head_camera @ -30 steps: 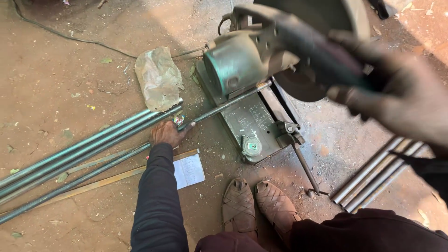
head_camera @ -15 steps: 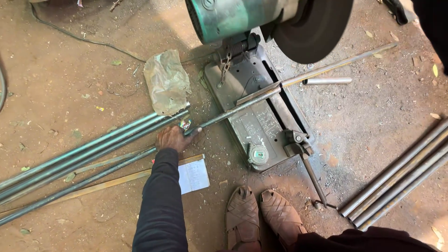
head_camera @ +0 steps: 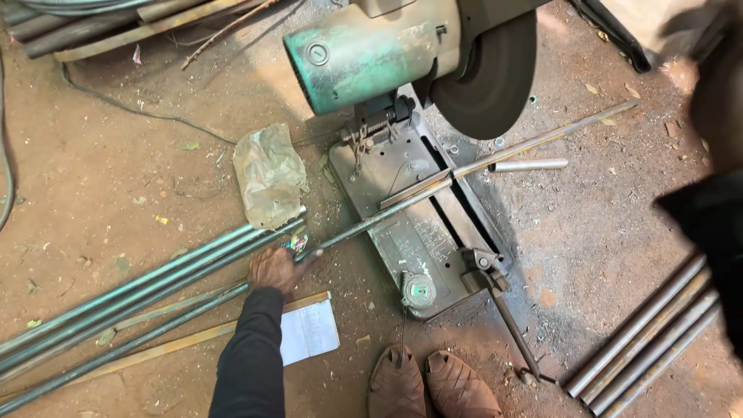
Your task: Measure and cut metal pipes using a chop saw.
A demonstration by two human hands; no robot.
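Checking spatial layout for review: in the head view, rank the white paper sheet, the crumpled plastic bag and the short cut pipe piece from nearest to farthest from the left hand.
From the left hand:
1. White paper sheet, just below-right of it.
2. Crumpled plastic bag, above it.
3. Short cut pipe piece, far right, beyond the saw base.

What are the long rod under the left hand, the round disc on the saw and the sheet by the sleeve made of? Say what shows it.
Long rod: looks like bare steel, dull grey with a faint sheen, thin and straight across the saw base; the left hand rests on it.
Round disc: probably an abrasive wheel, matt dark grey, toothless.
Sheet: likely paper, white, flat, faintly lined.
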